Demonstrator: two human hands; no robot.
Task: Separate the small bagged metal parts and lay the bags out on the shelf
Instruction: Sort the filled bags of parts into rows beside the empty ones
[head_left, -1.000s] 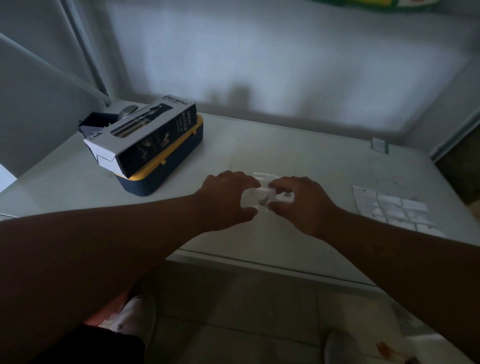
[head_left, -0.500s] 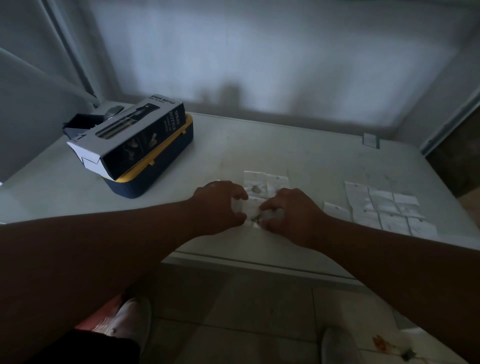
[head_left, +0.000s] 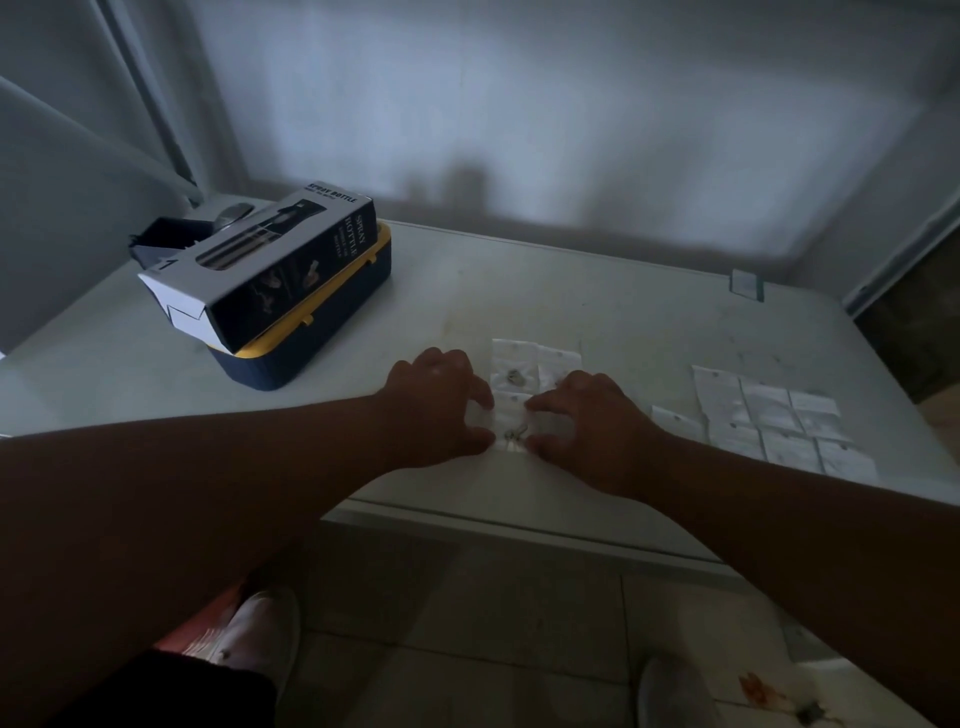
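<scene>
From my head camera: my left hand (head_left: 441, 402) and right hand (head_left: 587, 421) each pinch a side of one small clear bag (head_left: 511, 428) holding a metal part, lying on the white shelf (head_left: 597, 291). Just behind that bag lie two more bags (head_left: 530, 364); right of it, a laid-out group of bags (head_left: 779, 421); far left, a spray bottle box (head_left: 260, 270).

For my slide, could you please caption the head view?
Both hands pinch a bag on the shelf.
</scene>
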